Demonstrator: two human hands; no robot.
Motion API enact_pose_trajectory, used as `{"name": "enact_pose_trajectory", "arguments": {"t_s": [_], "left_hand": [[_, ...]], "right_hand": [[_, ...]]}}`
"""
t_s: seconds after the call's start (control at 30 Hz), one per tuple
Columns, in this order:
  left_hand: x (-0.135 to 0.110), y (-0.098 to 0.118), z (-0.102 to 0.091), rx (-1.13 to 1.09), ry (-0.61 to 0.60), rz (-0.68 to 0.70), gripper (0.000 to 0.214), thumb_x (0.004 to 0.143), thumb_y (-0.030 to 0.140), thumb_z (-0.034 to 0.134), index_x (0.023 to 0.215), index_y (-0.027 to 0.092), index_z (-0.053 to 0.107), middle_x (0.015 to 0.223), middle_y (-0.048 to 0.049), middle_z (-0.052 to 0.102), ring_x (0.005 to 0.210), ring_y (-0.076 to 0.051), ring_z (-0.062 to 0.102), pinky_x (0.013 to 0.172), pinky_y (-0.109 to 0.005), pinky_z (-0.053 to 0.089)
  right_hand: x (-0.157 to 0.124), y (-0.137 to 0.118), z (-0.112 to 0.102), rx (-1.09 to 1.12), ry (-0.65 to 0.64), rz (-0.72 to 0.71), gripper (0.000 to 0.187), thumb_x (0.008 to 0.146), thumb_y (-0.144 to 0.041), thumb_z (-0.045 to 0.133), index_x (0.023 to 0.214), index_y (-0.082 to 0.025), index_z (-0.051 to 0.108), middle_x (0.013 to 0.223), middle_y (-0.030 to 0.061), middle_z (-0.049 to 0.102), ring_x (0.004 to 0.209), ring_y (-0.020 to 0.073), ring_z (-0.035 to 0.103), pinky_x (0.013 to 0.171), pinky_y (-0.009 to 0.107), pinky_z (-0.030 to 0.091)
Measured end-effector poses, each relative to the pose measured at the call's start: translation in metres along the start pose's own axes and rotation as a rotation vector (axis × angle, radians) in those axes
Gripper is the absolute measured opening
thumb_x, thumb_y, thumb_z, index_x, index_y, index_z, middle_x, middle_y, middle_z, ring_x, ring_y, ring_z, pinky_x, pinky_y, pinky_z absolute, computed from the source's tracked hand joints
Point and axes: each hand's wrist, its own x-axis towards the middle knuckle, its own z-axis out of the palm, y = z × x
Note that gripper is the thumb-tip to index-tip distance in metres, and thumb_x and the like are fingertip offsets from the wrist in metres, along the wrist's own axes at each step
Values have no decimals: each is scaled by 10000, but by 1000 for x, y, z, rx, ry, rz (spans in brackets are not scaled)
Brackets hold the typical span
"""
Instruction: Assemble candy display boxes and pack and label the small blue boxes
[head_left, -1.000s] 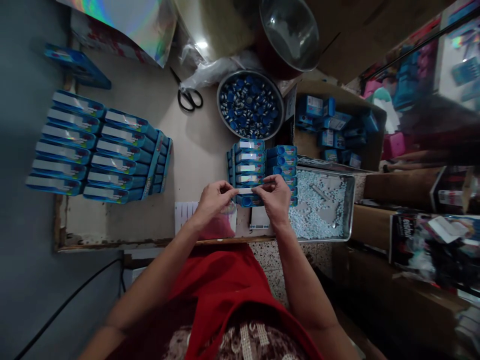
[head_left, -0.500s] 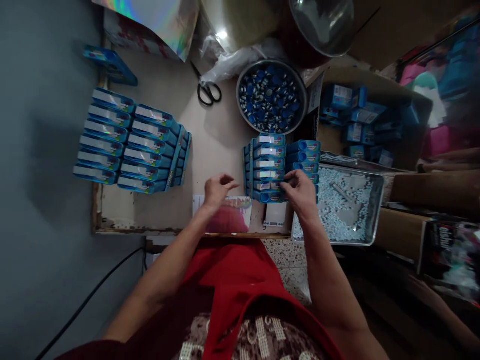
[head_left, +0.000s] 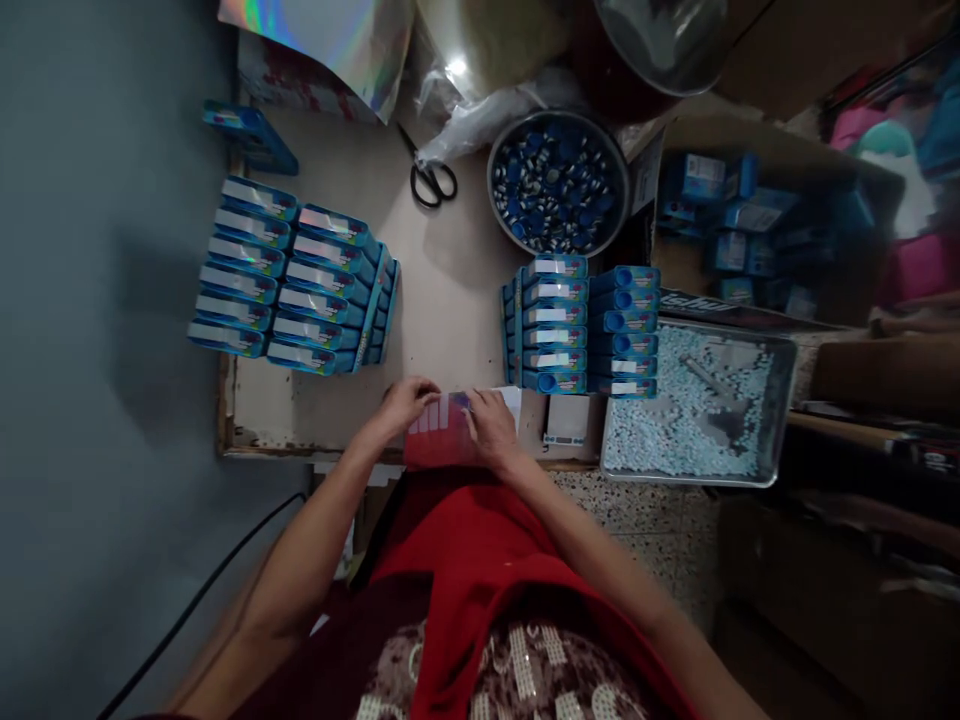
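Before me at the table's front edge lies a glossy sheet of label strips [head_left: 444, 447], reddish over my apron. My left hand [head_left: 405, 408] is at its upper left corner, thumb and fingers drawn together; anything between them is too small to make out. My right hand [head_left: 493, 428] rests over the sheet's right part, fingers bent down and pinching at it. Beyond the right hand stand stacked blue plastic cases [head_left: 556, 313] in two columns, several with white strips on their ends, others showing a round blue hole. More blue cases [head_left: 315, 303], with white strips, are stacked at left.
Black-handled scissors [head_left: 433, 187] lie behind. A metal bowl [head_left: 491, 180] holds blue-and-silver round pieces. At right are a metal tray [head_left: 780, 440] of pale pellets, a cardboard box [head_left: 847, 150] of blue packs and a small white scale [head_left: 567, 420].
My right hand has left the stacked cases and moved left onto the label sheet. My left hand has come down to the sheet's left corner. The view has shifted slightly.
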Motion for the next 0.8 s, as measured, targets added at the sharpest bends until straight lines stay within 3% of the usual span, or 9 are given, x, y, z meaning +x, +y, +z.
{"name": "enact_pose_trajectory", "arguments": {"t_s": [0.17,0.3,0.5,0.63,0.8], "left_hand": [[-7,5,-2,-73,30,-53,153,799,290,637,806,200,761,841,-69,767,779,-217,661,748,-320,472],[-7,2,5,-106,65,-102,149,780,286,631,768,195,748,805,-65,755,756,-209,651,726,-309,464],[-7,-9,13,-133,125,-240,184,755,311,602,723,174,720,706,-64,713,638,-194,610,597,-290,427],[-6,-11,11,-102,148,-261,185,757,318,606,730,180,726,698,-54,705,637,-191,605,607,-292,426],[-9,-7,2,2,239,-186,177,805,295,607,822,192,750,901,-87,728,876,-245,641,810,-352,472]], "right_hand": [[6,-2,31,-92,-20,-23,436,986,-251,528,1412,-160,546,1381,145,590,1186,307,494,979,421,438],[6,-6,41,-147,-10,-33,436,1008,-294,502,1421,-161,540,1405,157,572,1192,314,487,976,435,428],[-11,-5,45,-184,-26,-141,477,1007,-170,437,1481,-142,477,1514,160,498,1298,316,438,1005,440,390],[-26,-6,28,-105,-51,-109,351,982,-242,542,1320,-194,623,1196,125,695,1095,291,553,916,414,398],[-40,-18,-8,195,40,54,130,928,-275,626,979,-206,724,809,35,687,806,196,590,769,316,382]]}}
